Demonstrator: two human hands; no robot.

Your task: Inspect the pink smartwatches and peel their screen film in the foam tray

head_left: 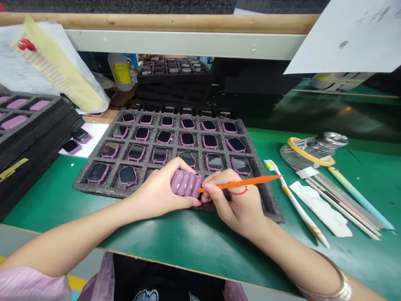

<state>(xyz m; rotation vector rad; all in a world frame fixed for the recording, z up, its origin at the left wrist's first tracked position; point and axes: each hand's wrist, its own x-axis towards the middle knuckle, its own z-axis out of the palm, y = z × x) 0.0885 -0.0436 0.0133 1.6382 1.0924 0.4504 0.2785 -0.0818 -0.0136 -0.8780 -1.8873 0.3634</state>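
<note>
With left hand (pixel 160 187), over green table (pixel 150 242) before shelf (pixel 188 42), clasped rounded purple cases (pixel 185 184); with right hand (pixel 239 205), pinched orange stick (pixel 250 181).

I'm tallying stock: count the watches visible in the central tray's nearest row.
2: one watch in the left corner and a second watch just right of it. The left hand and right hand cover part of that row, so more may be hidden.

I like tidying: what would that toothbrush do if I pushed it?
The toothbrush might slide or swivel, lying on the shiny green table. It's probably light, being slim, and fairly stiff, as it looks plastic.
</note>
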